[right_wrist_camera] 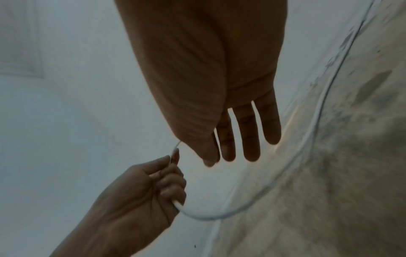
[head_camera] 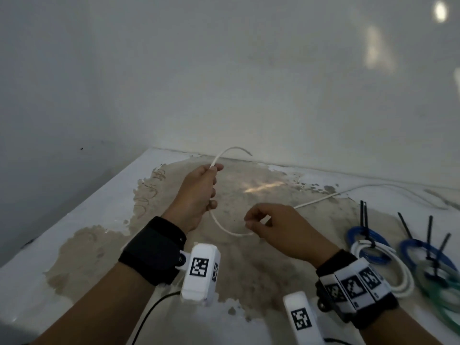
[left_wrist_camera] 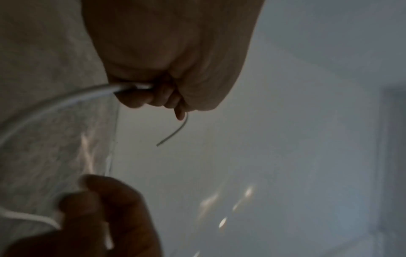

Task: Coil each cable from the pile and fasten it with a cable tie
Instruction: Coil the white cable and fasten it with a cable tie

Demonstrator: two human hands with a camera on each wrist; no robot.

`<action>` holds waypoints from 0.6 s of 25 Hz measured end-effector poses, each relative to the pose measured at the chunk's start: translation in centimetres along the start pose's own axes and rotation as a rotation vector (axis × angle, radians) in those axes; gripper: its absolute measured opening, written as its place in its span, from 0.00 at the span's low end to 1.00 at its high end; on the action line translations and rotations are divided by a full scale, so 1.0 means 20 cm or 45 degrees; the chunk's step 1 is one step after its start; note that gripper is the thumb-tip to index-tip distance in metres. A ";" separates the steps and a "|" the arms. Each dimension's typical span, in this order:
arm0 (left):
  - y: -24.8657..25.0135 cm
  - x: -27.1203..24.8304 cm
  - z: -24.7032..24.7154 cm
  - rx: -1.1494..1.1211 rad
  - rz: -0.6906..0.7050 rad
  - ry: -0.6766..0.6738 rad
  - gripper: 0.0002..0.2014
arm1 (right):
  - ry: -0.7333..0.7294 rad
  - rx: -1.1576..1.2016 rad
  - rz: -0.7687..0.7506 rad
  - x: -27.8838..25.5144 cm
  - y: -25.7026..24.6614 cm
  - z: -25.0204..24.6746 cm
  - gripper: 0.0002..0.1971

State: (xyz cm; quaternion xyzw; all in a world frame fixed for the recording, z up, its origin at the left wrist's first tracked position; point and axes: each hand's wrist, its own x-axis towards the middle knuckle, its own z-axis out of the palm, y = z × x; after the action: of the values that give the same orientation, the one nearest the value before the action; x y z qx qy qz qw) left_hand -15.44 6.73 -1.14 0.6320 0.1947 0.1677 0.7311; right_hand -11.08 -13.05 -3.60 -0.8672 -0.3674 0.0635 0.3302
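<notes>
The left hand (head_camera: 196, 192) is clenched round a thin white cable (head_camera: 225, 226), held up above the worktop (head_camera: 82, 220); the cable's short free end arches out past the fist toward the wall (head_camera: 224, 83). Below the fist the cable sags in a shallow curve to the right hand (head_camera: 276, 227), which pinches it between thumb and forefinger while the other fingers (right_wrist_camera: 269, 125) hang out straight. From there the cable trails off to the right across the worktop, close along the back edge where top meets wall.

There is open room in front of both hands and to their left, up to the left edge of the worktop. To the right it is crowded: finished coils lie near the right wrist, a white coil (head_camera: 395, 267) over a blue coil (head_camera: 366, 245), another blue coil (head_camera: 423, 255) and a green coil (head_camera: 438, 292), with black cable ties (head_camera: 364, 215) standing up from them.

The worktop is white, its coating worn off to a mottled tan patch in the middle. The wall is plain and pale.
</notes>
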 end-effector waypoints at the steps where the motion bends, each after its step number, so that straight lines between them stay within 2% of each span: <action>1: 0.02 -0.05 0.01 0.196 0.112 -0.006 0.13 | 0.134 0.038 0.030 -0.01 -0.01 -0.03 0.09; 3: 0.07 -0.13 0.05 0.525 0.327 -0.006 0.13 | 0.433 0.134 0.093 -0.03 -0.01 -0.11 0.18; 5: 0.10 -0.22 0.10 0.704 0.437 -0.056 0.13 | 0.626 0.232 0.129 -0.09 -0.02 -0.17 0.26; 7: 0.11 -0.28 0.15 0.789 0.455 -0.167 0.13 | 0.665 0.225 0.154 -0.15 -0.01 -0.17 0.24; 9: 0.10 -0.33 0.20 0.828 0.455 -0.271 0.13 | 0.641 0.102 0.182 -0.21 0.03 -0.15 0.14; 11: 0.09 -0.34 0.24 0.841 0.477 -0.330 0.13 | 0.607 0.022 0.188 -0.26 0.06 -0.13 0.10; 13: 0.08 -0.34 0.26 0.848 0.506 -0.379 0.12 | 0.620 0.097 0.187 -0.31 0.08 -0.15 0.10; 15: 0.05 -0.33 0.24 0.827 0.529 -0.404 0.12 | 0.670 0.326 0.202 -0.34 0.09 -0.20 0.10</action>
State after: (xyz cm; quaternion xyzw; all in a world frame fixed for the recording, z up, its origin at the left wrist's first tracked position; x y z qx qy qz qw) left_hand -18.80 -0.43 1.01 0.8737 -0.0093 0.1420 0.4652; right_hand -13.53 -20.61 -2.51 -0.8311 -0.1896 -0.0921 0.5146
